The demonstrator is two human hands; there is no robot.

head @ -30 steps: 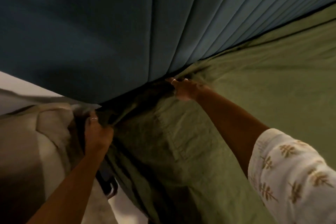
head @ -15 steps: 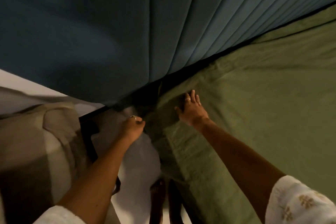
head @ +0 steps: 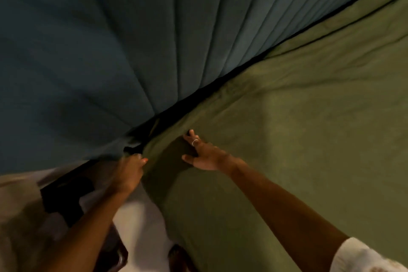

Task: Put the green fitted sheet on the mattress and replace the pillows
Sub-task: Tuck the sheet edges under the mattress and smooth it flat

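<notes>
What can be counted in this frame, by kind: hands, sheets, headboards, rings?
Hands: 2, the left hand at the sheet's corner, the right hand flat on top
Green fitted sheet: 1
Blue padded headboard: 1
Ring on a right finger: 1
Total: 5

Mattress carries green fitted sheet [head: 298, 139], lightly creased, corner covered. Right hand [head: 205, 154] rests flat on sheet near teal channelled headboard [head: 132, 51].

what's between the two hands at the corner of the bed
Only green fitted sheet, shaded and creased over the mattress corner, between the left hand and right hand, in the head view.
</notes>
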